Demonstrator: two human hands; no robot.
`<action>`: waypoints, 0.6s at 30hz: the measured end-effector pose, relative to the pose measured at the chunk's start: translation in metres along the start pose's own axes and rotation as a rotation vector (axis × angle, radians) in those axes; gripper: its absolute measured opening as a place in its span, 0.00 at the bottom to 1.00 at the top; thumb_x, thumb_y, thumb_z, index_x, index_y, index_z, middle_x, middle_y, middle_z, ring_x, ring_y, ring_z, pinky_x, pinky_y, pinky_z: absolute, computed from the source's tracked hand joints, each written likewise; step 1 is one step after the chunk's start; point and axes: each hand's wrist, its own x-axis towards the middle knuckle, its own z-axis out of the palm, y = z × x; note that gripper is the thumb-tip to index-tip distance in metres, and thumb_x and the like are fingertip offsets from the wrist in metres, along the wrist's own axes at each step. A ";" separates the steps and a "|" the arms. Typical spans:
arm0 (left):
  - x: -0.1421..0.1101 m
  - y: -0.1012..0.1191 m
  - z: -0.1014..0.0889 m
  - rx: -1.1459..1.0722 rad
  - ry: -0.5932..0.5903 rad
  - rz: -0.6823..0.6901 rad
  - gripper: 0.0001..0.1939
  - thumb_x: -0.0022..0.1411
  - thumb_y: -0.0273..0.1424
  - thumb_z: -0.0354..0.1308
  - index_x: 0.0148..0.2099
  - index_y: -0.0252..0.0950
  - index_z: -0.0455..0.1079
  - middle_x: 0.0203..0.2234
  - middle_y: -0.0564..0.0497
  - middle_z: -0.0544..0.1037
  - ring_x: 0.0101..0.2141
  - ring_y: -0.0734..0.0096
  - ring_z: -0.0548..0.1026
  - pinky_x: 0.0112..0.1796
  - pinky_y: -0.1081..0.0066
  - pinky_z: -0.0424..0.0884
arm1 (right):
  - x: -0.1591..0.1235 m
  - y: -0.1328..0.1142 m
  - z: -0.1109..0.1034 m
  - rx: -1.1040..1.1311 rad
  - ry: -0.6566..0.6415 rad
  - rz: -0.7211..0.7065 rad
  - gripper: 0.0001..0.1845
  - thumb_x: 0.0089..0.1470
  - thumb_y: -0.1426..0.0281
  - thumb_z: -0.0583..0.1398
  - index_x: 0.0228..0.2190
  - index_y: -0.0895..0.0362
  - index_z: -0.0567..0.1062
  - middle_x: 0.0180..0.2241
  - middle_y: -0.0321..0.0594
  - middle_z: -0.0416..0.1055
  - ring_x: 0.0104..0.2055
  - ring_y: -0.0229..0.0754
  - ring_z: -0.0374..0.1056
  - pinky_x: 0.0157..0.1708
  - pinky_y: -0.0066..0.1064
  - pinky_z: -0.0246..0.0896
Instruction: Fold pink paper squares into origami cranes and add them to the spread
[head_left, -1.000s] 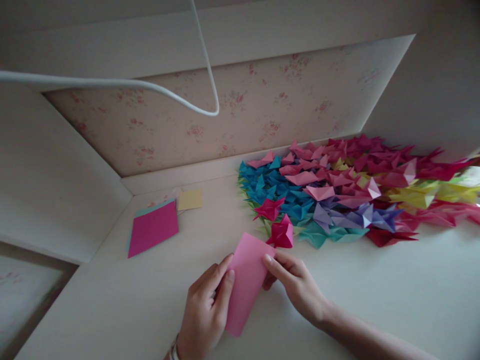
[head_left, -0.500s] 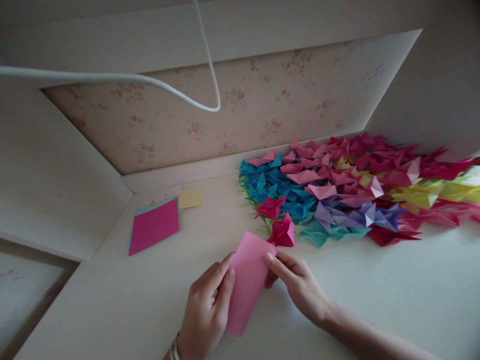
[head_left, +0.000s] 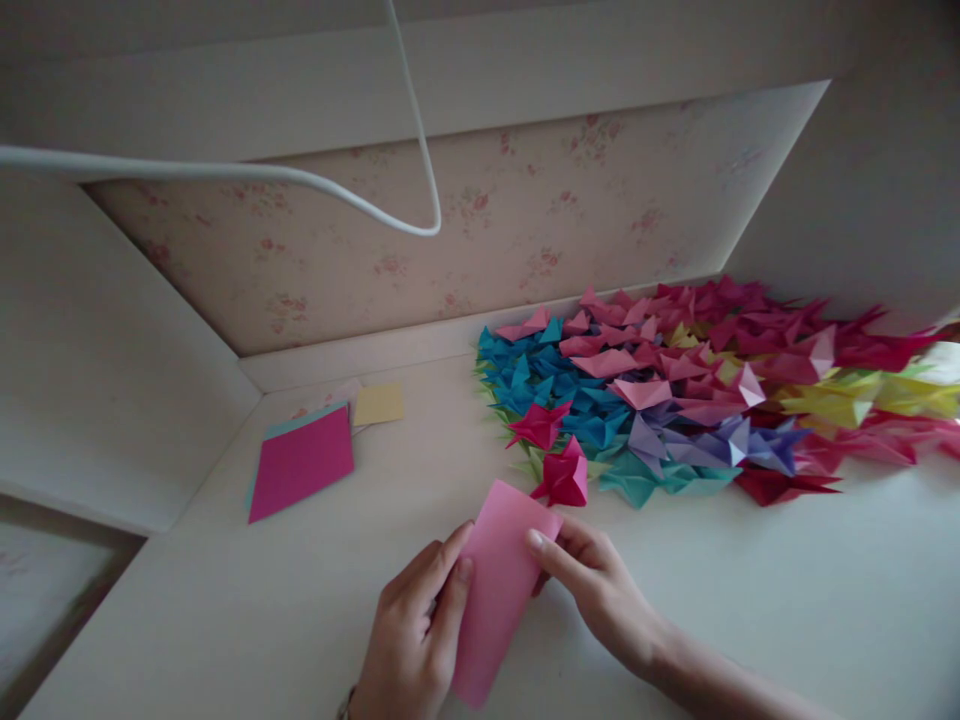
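A light pink paper rectangle (head_left: 495, 590), folded in half, lies on the white desk (head_left: 750, 600) at the bottom middle. My left hand (head_left: 412, 640) pinches its left long edge with closed fingers. My right hand (head_left: 592, 585) grips the upper right edge, thumb on top. Just beyond the paper's top corner sits a magenta folded paper piece (head_left: 562, 478), apart from both hands.
A big heap of folded paper shapes (head_left: 705, 390) in blue, pink, purple, yellow and red fills the back right of the desk. A stack of flat sheets, magenta on top (head_left: 300, 463), and a yellow sheet (head_left: 379, 404) lie back left. A white cable (head_left: 360, 200) hangs overhead.
Both hands and the pink paper keep their grip; they sit slightly lower in view as the camera tilted up. Nothing else moved.
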 end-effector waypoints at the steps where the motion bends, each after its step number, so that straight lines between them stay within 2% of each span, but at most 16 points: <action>1: 0.000 -0.001 0.000 0.006 0.004 0.010 0.16 0.70 0.29 0.52 0.56 0.38 0.71 0.34 0.47 0.80 0.36 0.69 0.79 0.42 0.77 0.75 | 0.000 0.001 0.000 0.006 -0.001 -0.001 0.22 0.56 0.52 0.62 0.27 0.59 0.72 0.25 0.35 0.68 0.27 0.37 0.63 0.29 0.28 0.60; 7: -0.001 -0.001 -0.001 0.036 0.021 0.033 0.15 0.69 0.29 0.52 0.55 0.38 0.72 0.39 0.44 0.82 0.39 0.66 0.80 0.44 0.74 0.76 | 0.001 0.001 0.001 0.003 0.026 0.003 0.23 0.56 0.51 0.61 0.25 0.59 0.71 0.23 0.35 0.66 0.26 0.37 0.62 0.28 0.28 0.59; 13: 0.001 0.004 -0.001 0.042 0.022 0.019 0.15 0.69 0.29 0.53 0.55 0.39 0.72 0.40 0.46 0.82 0.43 0.65 0.80 0.43 0.75 0.76 | -0.001 -0.005 0.003 -0.036 0.046 0.034 0.24 0.55 0.50 0.61 0.25 0.60 0.72 0.23 0.36 0.67 0.26 0.38 0.62 0.28 0.28 0.57; 18: 0.001 0.004 0.000 0.046 -0.005 0.017 0.16 0.69 0.29 0.52 0.56 0.39 0.72 0.38 0.46 0.82 0.39 0.67 0.80 0.43 0.75 0.75 | 0.002 -0.001 0.002 -0.041 0.072 0.011 0.26 0.58 0.48 0.57 0.24 0.58 0.69 0.22 0.34 0.65 0.25 0.38 0.61 0.27 0.28 0.56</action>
